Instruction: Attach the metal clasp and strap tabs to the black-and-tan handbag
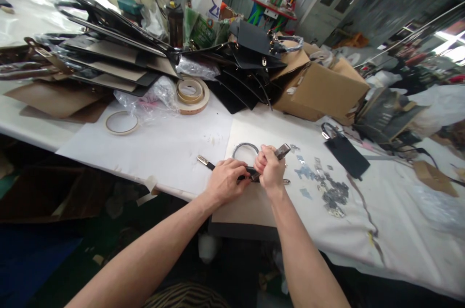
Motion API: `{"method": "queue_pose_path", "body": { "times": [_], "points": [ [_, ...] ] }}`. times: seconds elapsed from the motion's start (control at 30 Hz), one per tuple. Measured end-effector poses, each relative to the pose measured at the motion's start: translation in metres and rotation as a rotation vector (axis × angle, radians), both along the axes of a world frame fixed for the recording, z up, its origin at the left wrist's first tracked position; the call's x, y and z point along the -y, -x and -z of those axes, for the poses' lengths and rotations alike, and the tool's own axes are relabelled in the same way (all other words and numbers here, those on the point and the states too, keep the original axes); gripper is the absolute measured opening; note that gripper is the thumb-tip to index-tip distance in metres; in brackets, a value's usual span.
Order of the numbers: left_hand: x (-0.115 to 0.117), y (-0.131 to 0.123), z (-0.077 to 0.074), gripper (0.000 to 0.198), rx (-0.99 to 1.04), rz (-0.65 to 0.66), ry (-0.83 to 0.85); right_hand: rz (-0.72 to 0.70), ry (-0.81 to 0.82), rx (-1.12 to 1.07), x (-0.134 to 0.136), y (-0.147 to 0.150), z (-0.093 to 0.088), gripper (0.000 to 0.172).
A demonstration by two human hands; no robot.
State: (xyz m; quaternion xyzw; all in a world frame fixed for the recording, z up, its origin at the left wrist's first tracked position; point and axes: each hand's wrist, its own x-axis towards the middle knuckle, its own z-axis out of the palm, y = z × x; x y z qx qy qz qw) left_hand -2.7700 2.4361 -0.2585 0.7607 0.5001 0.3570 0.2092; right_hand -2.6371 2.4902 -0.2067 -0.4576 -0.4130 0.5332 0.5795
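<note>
My left hand (228, 179) is closed over a narrow black strap (210, 165), its fingertips pressed down near the strap's middle. A shiny metal fitting (202, 159) caps the strap's left end, and another metal piece (286, 181) shows beyond my right hand. My right hand (270, 167) is wrapped in a fist round a dark metal hand tool (282, 151), whose exact kind I cannot make out. Its lower end meets the black work beside my left fingertips. Behind both hands stands a looped bag handle (245, 145) in clear wrap. A beige panel (243, 212) with a dark edge lies beneath.
Small metal plates (334, 192) lie scattered on the right. Beyond them is a black piece with a handle (347, 153). Tape rolls (191, 92), stacked black bag parts (119, 51) and a cardboard box (319, 87) line the back. The table's front edge (181, 193) runs close by.
</note>
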Motion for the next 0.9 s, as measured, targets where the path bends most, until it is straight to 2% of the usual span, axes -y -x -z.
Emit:
{"method": "queue_pose_path", "body": {
  "times": [0.17, 0.3, 0.37, 0.43, 0.5, 0.6, 0.67, 0.8, 0.9],
  "points": [
    [-0.001, 0.002, -0.002, 0.008, 0.022, 0.013, 0.015, -0.02, -0.129, 0.034, 0.014, -0.004, 0.011, 0.044],
    [0.0, 0.005, -0.004, 0.01, 0.026, 0.034, 0.011, 0.002, -0.23, -0.056, 0.02, -0.01, -0.005, 0.043],
    [0.001, 0.006, -0.006, 0.011, 0.018, 0.047, 0.006, 0.004, -0.318, -0.052, 0.024, -0.011, -0.015, 0.042],
    [0.002, 0.006, -0.007, 0.013, 0.009, 0.053, 0.004, 0.0, -0.385, -0.029, 0.027, -0.009, -0.018, 0.04],
    [0.002, 0.006, -0.007, 0.013, -0.001, 0.055, 0.004, 0.002, -0.379, 0.008, 0.029, -0.006, -0.012, 0.039],
    [0.003, 0.005, -0.007, 0.01, -0.011, 0.042, 0.005, 0.001, -0.281, 0.019, 0.029, -0.001, 0.002, 0.039],
    [0.003, 0.004, -0.006, 0.009, -0.008, 0.035, 0.006, -0.002, -0.265, -0.026, 0.028, -0.001, 0.002, 0.041],
    [0.002, 0.004, -0.006, 0.011, 0.007, 0.039, 0.004, 0.013, -0.358, -0.077, 0.027, -0.004, -0.006, 0.036],
    [0.003, 0.004, -0.005, 0.011, 0.021, 0.041, 0.002, 0.04, -0.308, -0.005, 0.027, -0.004, 0.004, 0.041]
  ]
}}
